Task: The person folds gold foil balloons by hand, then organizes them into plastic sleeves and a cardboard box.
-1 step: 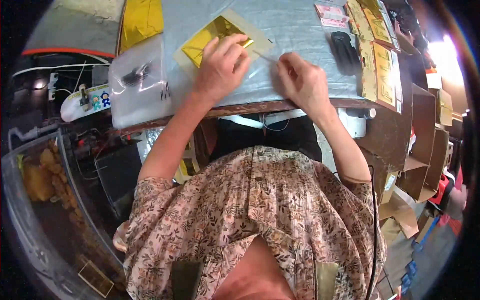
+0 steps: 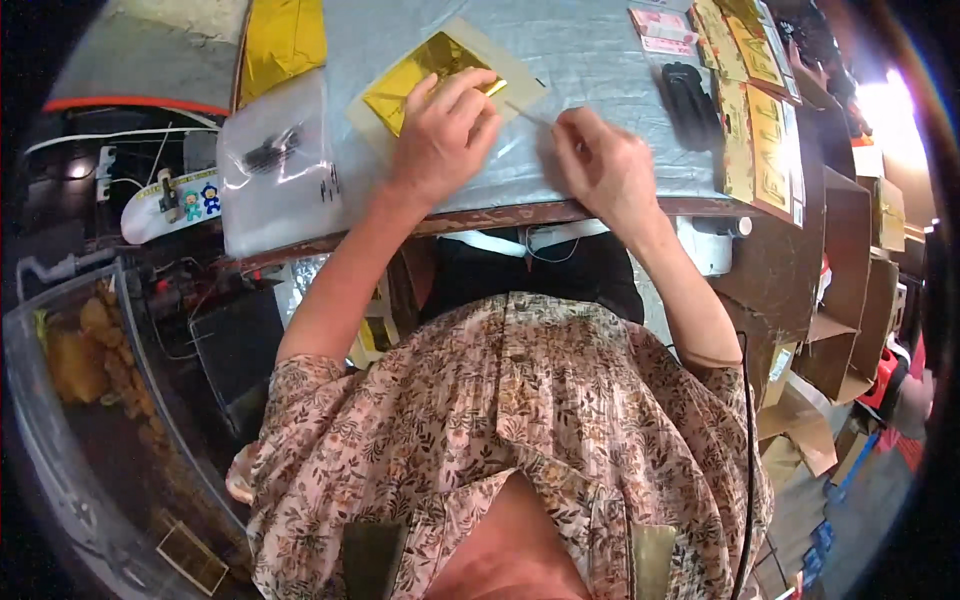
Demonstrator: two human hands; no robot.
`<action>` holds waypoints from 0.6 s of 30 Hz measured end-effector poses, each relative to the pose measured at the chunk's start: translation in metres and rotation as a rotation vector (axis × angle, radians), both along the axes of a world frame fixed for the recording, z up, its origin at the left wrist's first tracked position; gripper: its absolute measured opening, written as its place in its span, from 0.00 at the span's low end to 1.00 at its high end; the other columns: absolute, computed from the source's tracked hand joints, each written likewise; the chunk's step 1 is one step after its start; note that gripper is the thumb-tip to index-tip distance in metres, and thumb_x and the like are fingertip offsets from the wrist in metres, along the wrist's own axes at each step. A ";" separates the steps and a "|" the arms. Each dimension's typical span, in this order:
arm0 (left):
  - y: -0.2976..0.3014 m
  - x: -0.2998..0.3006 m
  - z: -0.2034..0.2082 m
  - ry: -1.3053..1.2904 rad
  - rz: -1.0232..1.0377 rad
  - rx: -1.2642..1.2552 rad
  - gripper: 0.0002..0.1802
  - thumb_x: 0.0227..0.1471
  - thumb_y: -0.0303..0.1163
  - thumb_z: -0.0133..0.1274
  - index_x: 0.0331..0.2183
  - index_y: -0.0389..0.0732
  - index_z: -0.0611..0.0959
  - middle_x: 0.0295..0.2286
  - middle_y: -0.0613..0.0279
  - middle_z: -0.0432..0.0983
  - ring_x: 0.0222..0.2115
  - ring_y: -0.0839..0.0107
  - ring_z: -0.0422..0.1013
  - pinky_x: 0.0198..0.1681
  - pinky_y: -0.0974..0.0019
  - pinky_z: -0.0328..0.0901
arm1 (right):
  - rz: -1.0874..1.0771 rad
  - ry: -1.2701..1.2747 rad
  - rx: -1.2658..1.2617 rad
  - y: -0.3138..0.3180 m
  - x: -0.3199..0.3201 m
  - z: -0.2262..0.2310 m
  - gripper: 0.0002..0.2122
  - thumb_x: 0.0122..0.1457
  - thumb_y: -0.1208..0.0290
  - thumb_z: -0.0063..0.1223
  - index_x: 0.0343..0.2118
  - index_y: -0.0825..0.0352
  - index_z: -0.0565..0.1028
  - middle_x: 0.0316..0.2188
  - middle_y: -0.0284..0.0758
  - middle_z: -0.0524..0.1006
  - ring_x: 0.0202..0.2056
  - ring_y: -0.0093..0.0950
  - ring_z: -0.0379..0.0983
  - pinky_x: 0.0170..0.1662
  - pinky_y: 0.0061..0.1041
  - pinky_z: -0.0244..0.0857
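Observation:
A shiny gold foil sheet [image 2: 436,56] lies on a larger, pale translucent sheet [image 2: 527,90] on the table. My left hand [image 2: 445,130] rests over the foil's near right part, its fingers bent and spread, and covers some of it. To its right, my right hand [image 2: 610,165] is closed in a pinch. From its fingertips a thin grey stick-like tool [image 2: 528,115] points left toward the translucent sheet's right side. Its exact kind is too small to tell.
Left of my hands lies a clear plastic bag [image 2: 285,190] with dark thin pieces. Gold wrap [image 2: 285,45] sits at the far left. On the right are a black case [image 2: 688,105], pink printed papers [image 2: 662,28] and gold printed packs [image 2: 767,145]. A blue-grey cover [image 2: 590,60] lines the table.

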State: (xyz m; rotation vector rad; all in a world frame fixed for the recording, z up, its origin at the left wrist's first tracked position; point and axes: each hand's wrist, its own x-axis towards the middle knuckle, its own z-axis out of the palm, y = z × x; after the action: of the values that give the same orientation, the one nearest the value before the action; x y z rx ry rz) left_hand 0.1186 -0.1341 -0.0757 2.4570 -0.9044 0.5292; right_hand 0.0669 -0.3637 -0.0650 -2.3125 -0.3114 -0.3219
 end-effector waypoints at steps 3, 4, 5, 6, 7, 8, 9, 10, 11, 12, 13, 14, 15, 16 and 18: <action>-0.006 -0.004 0.006 -0.008 -0.002 -0.039 0.08 0.52 0.32 0.62 0.32 0.43 0.78 0.48 0.64 0.79 0.53 0.62 0.74 0.61 0.45 0.57 | 0.041 -0.192 -0.167 0.007 0.001 -0.002 0.05 0.59 0.74 0.59 0.36 0.66 0.76 0.22 0.39 0.79 0.24 0.39 0.78 0.30 0.37 0.70; -0.006 -0.005 0.007 -0.008 -0.007 -0.039 0.08 0.52 0.32 0.62 0.32 0.43 0.78 0.48 0.64 0.79 0.53 0.62 0.74 0.61 0.45 0.57 | 0.030 -0.250 -0.217 0.009 0.005 -0.005 0.05 0.58 0.74 0.59 0.36 0.66 0.75 0.22 0.39 0.78 0.25 0.38 0.77 0.30 0.37 0.70; -0.005 -0.006 0.009 0.002 -0.027 -0.033 0.09 0.52 0.34 0.62 0.33 0.44 0.79 0.49 0.64 0.78 0.55 0.60 0.72 0.62 0.44 0.55 | 0.022 -0.307 -0.269 0.009 0.007 -0.007 0.06 0.58 0.75 0.59 0.36 0.66 0.74 0.22 0.38 0.77 0.25 0.38 0.77 0.31 0.37 0.70; -0.004 -0.007 0.012 0.012 -0.047 -0.027 0.09 0.53 0.35 0.62 0.33 0.44 0.79 0.50 0.63 0.77 0.56 0.59 0.71 0.63 0.42 0.53 | 0.018 -0.307 -0.270 0.008 0.009 -0.007 0.06 0.58 0.75 0.59 0.36 0.66 0.74 0.22 0.38 0.77 0.25 0.38 0.77 0.31 0.37 0.70; -0.002 -0.007 0.017 0.011 -0.051 -0.027 0.09 0.53 0.35 0.62 0.33 0.44 0.79 0.50 0.63 0.77 0.56 0.59 0.71 0.63 0.42 0.53 | 0.030 -0.300 -0.297 0.006 0.010 -0.006 0.06 0.58 0.75 0.59 0.36 0.66 0.72 0.21 0.38 0.77 0.25 0.38 0.76 0.31 0.37 0.70; 0.001 -0.006 0.026 0.009 -0.029 0.020 0.10 0.54 0.38 0.62 0.36 0.46 0.80 0.52 0.62 0.76 0.58 0.57 0.69 0.63 0.41 0.52 | 0.042 -0.294 -0.324 0.005 0.011 -0.006 0.07 0.58 0.75 0.58 0.36 0.65 0.71 0.21 0.38 0.76 0.25 0.39 0.76 0.32 0.37 0.70; 0.005 -0.004 0.031 0.006 -0.009 0.067 0.12 0.55 0.40 0.62 0.39 0.47 0.82 0.54 0.62 0.75 0.59 0.55 0.67 0.64 0.39 0.50 | 0.037 -0.295 -0.325 0.003 0.013 -0.007 0.07 0.58 0.75 0.58 0.36 0.65 0.71 0.21 0.38 0.76 0.25 0.39 0.76 0.32 0.37 0.70; 0.009 0.002 0.027 0.004 -0.014 0.068 0.12 0.55 0.40 0.62 0.39 0.47 0.82 0.54 0.62 0.75 0.59 0.55 0.67 0.64 0.39 0.50 | 0.044 -0.289 -0.338 0.001 0.013 -0.010 0.07 0.59 0.75 0.58 0.36 0.65 0.71 0.21 0.38 0.76 0.25 0.39 0.76 0.32 0.37 0.69; 0.016 0.007 0.020 0.033 0.016 0.057 0.15 0.57 0.42 0.60 0.43 0.47 0.82 0.55 0.61 0.74 0.60 0.53 0.66 0.63 0.39 0.50 | 0.058 -0.286 -0.348 0.002 0.013 -0.011 0.06 0.59 0.75 0.57 0.36 0.65 0.70 0.20 0.38 0.75 0.25 0.39 0.75 0.32 0.38 0.69; 0.021 0.013 0.014 0.062 0.044 0.048 0.17 0.59 0.44 0.58 0.47 0.48 0.82 0.56 0.61 0.73 0.61 0.52 0.64 0.63 0.38 0.49 | 0.057 -0.288 -0.344 0.003 0.015 -0.010 0.06 0.59 0.75 0.57 0.36 0.65 0.70 0.20 0.38 0.75 0.25 0.39 0.75 0.32 0.38 0.69; 0.025 0.017 0.008 0.060 0.043 0.052 0.17 0.59 0.44 0.58 0.47 0.48 0.82 0.56 0.61 0.73 0.61 0.52 0.64 0.63 0.38 0.49 | 0.067 -0.277 -0.342 0.004 0.016 -0.010 0.06 0.59 0.74 0.57 0.35 0.65 0.70 0.21 0.38 0.75 0.25 0.40 0.75 0.33 0.38 0.69; 0.027 0.021 0.005 0.108 0.010 0.024 0.19 0.61 0.44 0.55 0.50 0.47 0.81 0.56 0.59 0.72 0.60 0.52 0.64 0.63 0.40 0.50 | 0.072 -0.264 -0.341 0.005 0.017 -0.010 0.06 0.60 0.74 0.56 0.35 0.65 0.69 0.21 0.38 0.75 0.25 0.40 0.75 0.33 0.37 0.69; 0.028 0.023 0.002 0.156 -0.022 -0.004 0.20 0.63 0.44 0.52 0.53 0.46 0.80 0.56 0.57 0.72 0.60 0.53 0.65 0.63 0.42 0.50 | 0.064 -0.262 -0.338 0.005 0.018 -0.010 0.06 0.60 0.74 0.56 0.35 0.65 0.69 0.21 0.38 0.75 0.25 0.40 0.75 0.33 0.37 0.69; 0.028 0.023 0.000 0.157 -0.028 0.001 0.20 0.63 0.44 0.52 0.53 0.46 0.80 0.56 0.57 0.72 0.60 0.53 0.65 0.63 0.42 0.50 | 0.068 -0.283 -0.337 0.006 0.019 -0.009 0.06 0.60 0.74 0.56 0.34 0.65 0.69 0.20 0.38 0.75 0.25 0.40 0.75 0.33 0.38 0.69; 0.026 0.023 -0.001 0.200 -0.048 -0.071 0.20 0.65 0.41 0.48 0.53 0.43 0.79 0.56 0.52 0.71 0.59 0.53 0.66 0.62 0.47 0.54 | 0.061 -0.305 -0.331 0.008 0.023 -0.010 0.06 0.60 0.75 0.56 0.34 0.65 0.69 0.20 0.38 0.75 0.25 0.40 0.75 0.33 0.38 0.69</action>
State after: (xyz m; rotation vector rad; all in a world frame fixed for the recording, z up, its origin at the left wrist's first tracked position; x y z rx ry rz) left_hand 0.1416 -0.1081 -0.0764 2.3677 -0.8457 0.2877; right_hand 0.0901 -0.3554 -0.0747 -2.5688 -0.6258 -0.6357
